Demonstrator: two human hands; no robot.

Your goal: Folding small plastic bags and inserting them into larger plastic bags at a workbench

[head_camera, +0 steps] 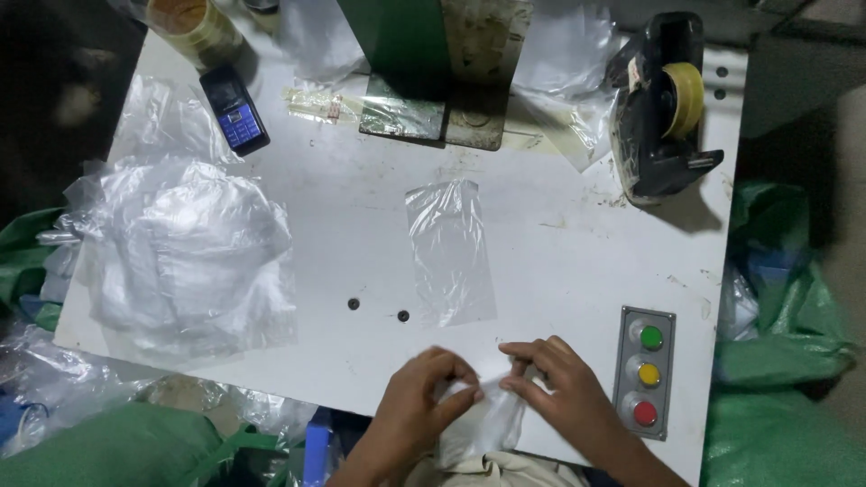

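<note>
At the far left of the white surface (559, 243) lies a crumpled heap of clear plastic bags (180, 252), spilling over the surface's left edge. Behind it, near the back-left corner, a small dark mobile phone (234, 110) with a lit blue screen rests flat, just beside a roll of yellowish tape (194, 27).

In the middle, a single flat clear bag (449, 252) lies by itself, with two small dark holes (377, 309) in the surface just to its left. Behind it stands the green base of a machine (433, 63).

At the near edge, the left hand (417, 406) has its grip closed, thumb and fingers pinching the left upper corner of a small white plastic bag (483, 428). That bag hangs partly over the near edge, between both hands. The right hand (564, 388) pinches the bag's right upper corner, fingertips curled shut on the film.

Just right of that hand sits a grey panel with green, yellow and red buttons (646, 372). At the back right stands a black tape dispenser (663, 108) holding a yellowish roll.
</note>
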